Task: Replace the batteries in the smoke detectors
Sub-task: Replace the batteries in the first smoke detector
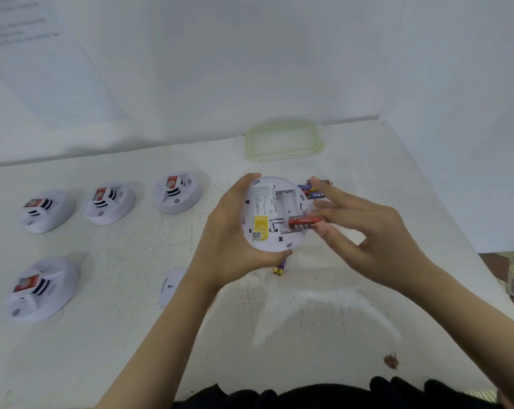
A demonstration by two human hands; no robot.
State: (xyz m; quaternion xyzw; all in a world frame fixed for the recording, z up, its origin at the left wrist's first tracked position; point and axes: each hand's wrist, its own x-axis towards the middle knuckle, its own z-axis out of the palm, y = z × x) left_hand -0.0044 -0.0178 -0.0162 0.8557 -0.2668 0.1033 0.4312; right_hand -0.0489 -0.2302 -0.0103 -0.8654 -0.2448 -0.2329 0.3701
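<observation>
My left hand (229, 234) grips a white round smoke detector (269, 208) above the table, its back facing me with the battery bay uncovered and a yellow label on it. My right hand (364, 228) pinches a red battery (304, 222) lying across the lower edge of that bay. Loose blue and purple batteries (313, 191) lie on the table just behind the detector, partly hidden by my fingers. One purple and gold battery (280, 267) lies below the detector. A white battery cover (170, 286) rests on the table beside my left forearm.
Several other white smoke detectors stand face up on the left: three in a row (109, 203) and one nearer (40, 289). A clear green-rimmed lid (283, 140) lies by the back wall. The table's right edge (485, 270) drops off.
</observation>
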